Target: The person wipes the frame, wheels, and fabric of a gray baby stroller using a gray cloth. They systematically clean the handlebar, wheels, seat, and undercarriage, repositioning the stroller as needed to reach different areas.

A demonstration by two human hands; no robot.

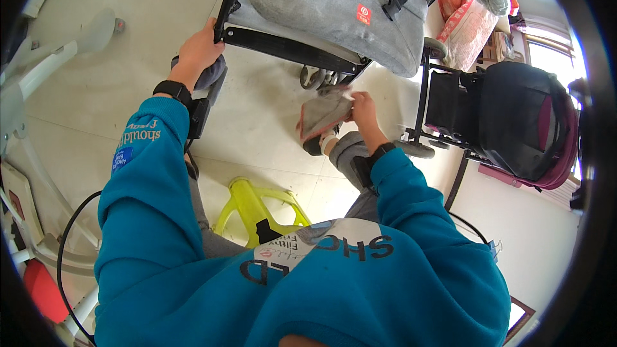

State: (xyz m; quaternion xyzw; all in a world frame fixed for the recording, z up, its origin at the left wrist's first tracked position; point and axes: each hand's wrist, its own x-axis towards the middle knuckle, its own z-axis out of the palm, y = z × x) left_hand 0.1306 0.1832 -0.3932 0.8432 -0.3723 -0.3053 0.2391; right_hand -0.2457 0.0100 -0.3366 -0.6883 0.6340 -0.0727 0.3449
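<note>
A stroller with a grey fabric seat stands before me, and a black frame bar runs across its near side. My left hand is wrapped around the frame at the bar's left end. Lower and to the right, my right hand grips a grey cloth with a reddish edge. The cloth hangs in front of my foot, just below the stroller's small wheels. A black buckle strap lies over the grey seat.
On the right stands a second, black and maroon stroller. A yellow-green plastic stool is under me. White tubular frames fill the left side, with a black cable beside me. Bagged goods are piled at the back right.
</note>
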